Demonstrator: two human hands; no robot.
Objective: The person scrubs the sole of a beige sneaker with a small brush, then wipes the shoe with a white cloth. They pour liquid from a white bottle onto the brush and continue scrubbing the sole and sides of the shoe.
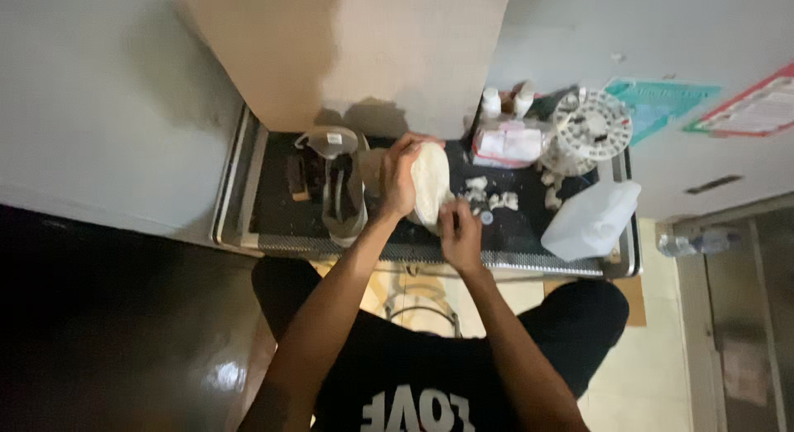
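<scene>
White, disc-shaped piece [430, 184] stood on edge on the black table [273, 200], just left of the scattered white fragments [488, 196], left hand [399, 180] clasped around it, right hand [460, 233] pinched closed at its lower edge; excess pressure risked further chipping.

the left hand [399, 177] covers part of the pale round object [430, 184]; its material cannot be determined. right hand [460, 233] fingertips are blurred. small white pieces [488, 196] on the dark tray [273, 208] are too small to identify.
</scene>
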